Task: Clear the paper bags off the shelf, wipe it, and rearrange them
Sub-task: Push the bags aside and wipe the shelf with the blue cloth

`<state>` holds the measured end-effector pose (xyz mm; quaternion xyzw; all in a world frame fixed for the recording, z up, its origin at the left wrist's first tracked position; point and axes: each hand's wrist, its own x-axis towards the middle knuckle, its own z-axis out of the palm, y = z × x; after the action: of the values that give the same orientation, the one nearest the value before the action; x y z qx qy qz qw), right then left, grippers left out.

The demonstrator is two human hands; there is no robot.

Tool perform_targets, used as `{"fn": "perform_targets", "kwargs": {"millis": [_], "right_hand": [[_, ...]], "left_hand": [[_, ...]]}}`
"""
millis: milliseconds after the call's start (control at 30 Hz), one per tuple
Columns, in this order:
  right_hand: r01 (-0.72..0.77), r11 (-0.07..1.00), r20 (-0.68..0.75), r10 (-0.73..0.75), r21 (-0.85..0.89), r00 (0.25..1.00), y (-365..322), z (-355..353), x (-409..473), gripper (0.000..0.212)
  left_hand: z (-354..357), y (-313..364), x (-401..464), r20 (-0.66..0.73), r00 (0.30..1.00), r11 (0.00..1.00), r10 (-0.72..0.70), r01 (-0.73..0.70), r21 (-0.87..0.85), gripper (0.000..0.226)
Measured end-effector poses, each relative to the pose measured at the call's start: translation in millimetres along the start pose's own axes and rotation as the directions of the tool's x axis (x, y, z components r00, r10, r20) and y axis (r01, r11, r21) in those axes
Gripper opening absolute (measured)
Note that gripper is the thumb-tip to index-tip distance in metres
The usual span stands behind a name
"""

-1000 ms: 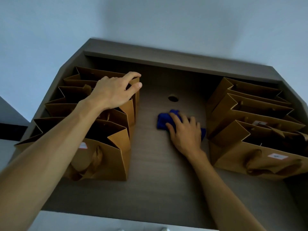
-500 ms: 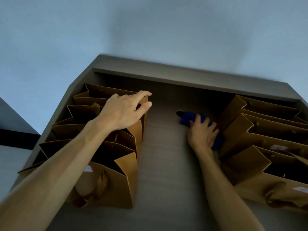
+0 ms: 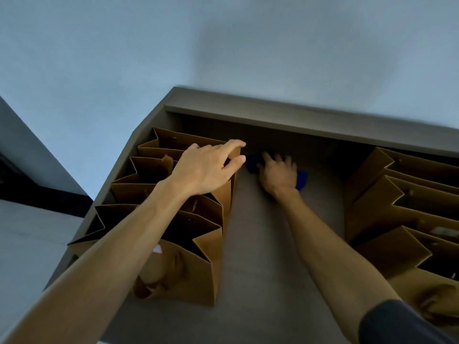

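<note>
Several brown paper bags (image 3: 198,254) stand in a row on the left of the grey shelf (image 3: 260,244). My left hand (image 3: 206,167) rests on the top edges of the far bags in this row, fingers spread. A second row of brown paper bags (image 3: 397,209) stands on the right. Between the rows, near the back wall of the shelf, my right hand (image 3: 279,175) presses flat on a blue cloth (image 3: 301,180), which shows on both sides of the hand.
The shelf's raised back edge (image 3: 298,117) runs just behind the cloth. A pale wall (image 3: 223,45) rises above it. A bare lane of shelf runs from the cloth toward me between the two bag rows.
My right hand has slid the blue cloth from the middle of the shelf to the back and then left, toward the left bag row. My left hand stays on the bags.
</note>
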<state>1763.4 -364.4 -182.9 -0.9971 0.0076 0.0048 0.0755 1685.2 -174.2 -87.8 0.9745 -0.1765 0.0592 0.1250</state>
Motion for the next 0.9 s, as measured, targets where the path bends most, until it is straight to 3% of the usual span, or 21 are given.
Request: {"fn": "perform_targets", "kwargs": {"millis": [200,333,567,700,900], "right_hand": [[0.151,0.988,0.004,-0.151,-0.004,0.988,-7.5,3.5,-37.6,0.050],[0.226,0.974,-0.053,-0.227,-0.018,0.973,0.6,12.5,-120.4,0.049],[0.332,0.943,-0.016,-0.332,-0.021,0.943,25.3,12.1,-253.9,0.047],[0.324,0.946,0.022,-0.325,0.021,0.946,28.8,7.5,-206.8,0.047],[0.103,0.995,0.000,-0.103,0.003,0.995,10.2,8.9,-101.6,0.048]], "left_hand": [[-1.6,1.1,-2.0,-0.008,1.000,1.000,-0.003,0.003,-0.004,0.047],[-0.3,0.6,-1.9,-0.027,1.000,1.000,-0.012,0.012,0.003,0.047],[0.4,-0.5,1.9,-0.039,0.999,1.000,-0.013,0.013,0.010,0.046],[0.3,0.1,-0.2,-0.027,1.000,1.000,-0.015,0.015,0.007,0.046],[-2.1,1.5,-1.3,-0.012,0.999,0.999,-0.041,0.041,0.006,0.046]]}}
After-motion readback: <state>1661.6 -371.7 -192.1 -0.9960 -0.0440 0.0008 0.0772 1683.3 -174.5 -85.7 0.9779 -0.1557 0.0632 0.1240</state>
